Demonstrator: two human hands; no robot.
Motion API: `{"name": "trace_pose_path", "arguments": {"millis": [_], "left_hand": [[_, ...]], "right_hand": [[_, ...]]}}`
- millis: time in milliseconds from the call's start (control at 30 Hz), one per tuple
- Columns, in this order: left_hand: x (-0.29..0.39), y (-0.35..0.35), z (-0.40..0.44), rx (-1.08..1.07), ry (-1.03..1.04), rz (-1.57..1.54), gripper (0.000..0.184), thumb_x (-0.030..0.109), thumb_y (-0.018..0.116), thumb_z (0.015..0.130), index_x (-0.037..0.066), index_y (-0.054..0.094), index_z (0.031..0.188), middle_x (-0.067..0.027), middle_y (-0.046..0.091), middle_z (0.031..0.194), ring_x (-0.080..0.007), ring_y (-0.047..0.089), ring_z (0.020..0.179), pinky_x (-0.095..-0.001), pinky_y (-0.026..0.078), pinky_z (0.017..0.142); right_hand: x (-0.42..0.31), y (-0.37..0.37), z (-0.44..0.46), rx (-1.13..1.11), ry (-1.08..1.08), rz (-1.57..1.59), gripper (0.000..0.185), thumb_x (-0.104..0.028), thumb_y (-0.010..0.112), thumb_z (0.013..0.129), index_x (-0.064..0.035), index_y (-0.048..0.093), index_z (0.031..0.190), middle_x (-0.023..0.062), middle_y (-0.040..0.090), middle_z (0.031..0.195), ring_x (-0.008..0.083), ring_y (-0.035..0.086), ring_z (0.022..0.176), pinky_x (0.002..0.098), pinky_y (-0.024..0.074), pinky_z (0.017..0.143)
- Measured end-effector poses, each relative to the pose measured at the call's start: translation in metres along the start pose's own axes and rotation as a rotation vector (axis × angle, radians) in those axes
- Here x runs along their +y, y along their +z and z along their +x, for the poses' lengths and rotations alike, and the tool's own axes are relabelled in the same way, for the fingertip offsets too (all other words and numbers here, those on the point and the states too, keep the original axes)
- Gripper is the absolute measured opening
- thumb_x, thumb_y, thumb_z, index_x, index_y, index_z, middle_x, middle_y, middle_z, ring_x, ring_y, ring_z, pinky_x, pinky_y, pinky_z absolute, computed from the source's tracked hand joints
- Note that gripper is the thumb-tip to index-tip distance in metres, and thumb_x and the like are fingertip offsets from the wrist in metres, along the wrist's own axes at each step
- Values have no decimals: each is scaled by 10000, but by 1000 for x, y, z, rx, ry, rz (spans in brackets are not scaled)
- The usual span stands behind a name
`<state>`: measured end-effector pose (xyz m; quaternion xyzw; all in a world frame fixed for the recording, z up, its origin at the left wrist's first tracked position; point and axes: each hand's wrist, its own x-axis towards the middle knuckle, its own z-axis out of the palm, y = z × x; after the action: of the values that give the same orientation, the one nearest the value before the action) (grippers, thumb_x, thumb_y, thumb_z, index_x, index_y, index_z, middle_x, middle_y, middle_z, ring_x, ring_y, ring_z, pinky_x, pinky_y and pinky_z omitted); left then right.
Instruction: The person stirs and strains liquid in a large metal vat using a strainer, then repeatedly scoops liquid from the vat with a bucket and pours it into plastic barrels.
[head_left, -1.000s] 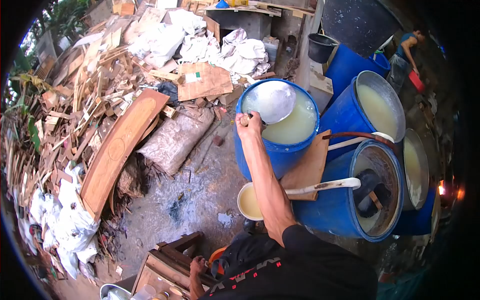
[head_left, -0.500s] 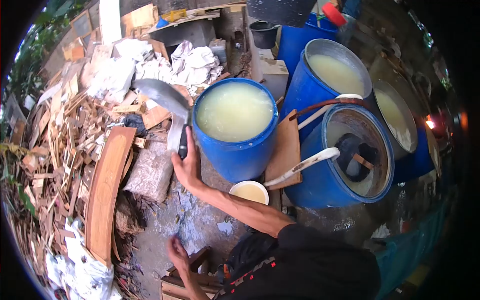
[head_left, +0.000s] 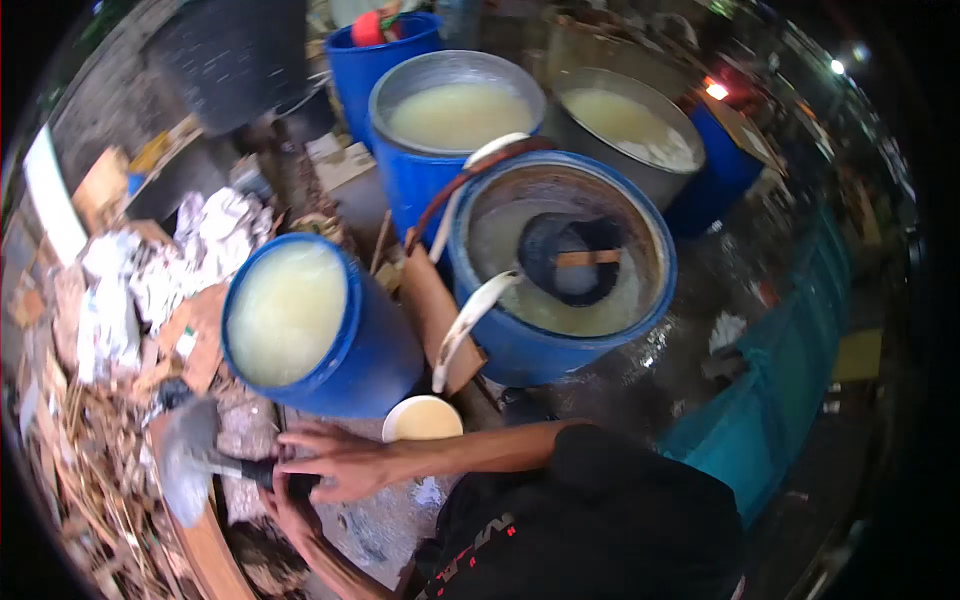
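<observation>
A metal tool with a broad, curved, greyish head [head_left: 190, 462] and a black handle [head_left: 262, 471] is held out low on the left, blurred by motion. My right hand [head_left: 335, 462] closes over the handle from above. My left hand [head_left: 290, 508] grips the handle from below, its fingers partly hidden. Beneath the tool's head lies a long curved wooden board [head_left: 205, 555]. Just beyond my hands stands a blue barrel [head_left: 385, 355] filled with cloudy yellowish liquid. A small pale tub [head_left: 423, 418] of similar liquid sits behind my right wrist.
A second blue barrel [head_left: 640, 320] holds a dark round thing with a wooden piece across it. Further liquid-filled containers [head_left: 455, 75] stand behind. Wood scraps [head_left: 100, 470] and white sacks [head_left: 110, 320] pile up at left. Teal sheeting [head_left: 770, 390] hangs at right.
My view has swung right. My right hand has lowered the tool from beside the barrel, its head now pointing left. My left hand, apart before, has come up onto the handle.
</observation>
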<state>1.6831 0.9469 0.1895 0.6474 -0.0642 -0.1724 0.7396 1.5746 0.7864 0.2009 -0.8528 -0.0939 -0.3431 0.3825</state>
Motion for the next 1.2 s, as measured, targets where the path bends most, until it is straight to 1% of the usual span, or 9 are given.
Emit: {"name": "trace_pose_path", "arguments": {"millis": [133,167,267,333,467,567,733,867,1200], "left_hand": [[-46,-23,-19,186,-151,151,374,332,693,907,68,563,1138,-34,623,830,-162,595,664,-320,474,614],[-52,-23,-28,293,-198,227,367,358,691,901,82,564,1108,-17,599,786,-150,563,604,-312,455,577],[-124,-101,-11,250,-259,299,370,401,679,911,102,568,1098,-4,594,797,-136,570,667,-303,445,547],[-131,-106,-19,231,-597,93,200,348,599,952,151,566,935,31,548,703,-106,548,604,-277,439,476],[-187,-116,-54,286,-489,-60,319,425,578,1002,132,634,888,5,614,708,-121,538,584,-283,365,416],[-206,-78,-69,612,-440,-161,166,325,570,971,166,538,937,46,524,684,-108,537,574,-288,466,495],[-176,3,-145,626,-354,-296,213,284,539,1016,154,523,849,20,484,714,-122,480,644,-272,416,562],[-158,21,-167,635,-433,-200,204,258,558,986,122,543,834,-22,538,696,-168,542,587,-313,507,538],[-125,42,-108,746,-323,18,329,315,701,919,49,566,778,-48,567,618,-174,554,487,-311,457,451]], "right_hand": [[107,-228,-100,428,386,140,280,-40,633,787,-31,661,1065,137,668,1115,334,620,1069,428,484,943],[112,-289,-130,466,634,-534,246,-62,677,760,-33,692,1004,158,701,1006,337,657,982,404,519,866],[178,-418,-280,-30,1365,-985,367,4,673,755,-17,682,1121,207,675,1089,400,614,1080,467,512,906],[232,-438,-390,-16,1236,-1195,472,-92,696,786,-8,592,1239,198,619,1208,442,541,1185,524,444,1012],[240,-472,-427,-365,975,-1195,417,-122,690,798,-4,605,1189,180,625,1184,431,551,1155,559,430,1006],[255,-456,-437,-158,888,-962,371,-158,669,804,-30,617,1149,186,631,1135,436,564,1128,548,463,956],[238,-441,-370,411,1443,-479,342,-191,622,849,-14,639,1141,239,685,1061,410,643,999,473,490,904],[221,-449,-382,884,1828,414,499,-383,502,997,-159,471,1441,99,466,1467,329,476,1264,535,529,885],[242,-407,-478,1451,1224,1631,417,-413,565,929,-169,626,1262,79,631,1313,330,557,1174,537,504,815]]}}
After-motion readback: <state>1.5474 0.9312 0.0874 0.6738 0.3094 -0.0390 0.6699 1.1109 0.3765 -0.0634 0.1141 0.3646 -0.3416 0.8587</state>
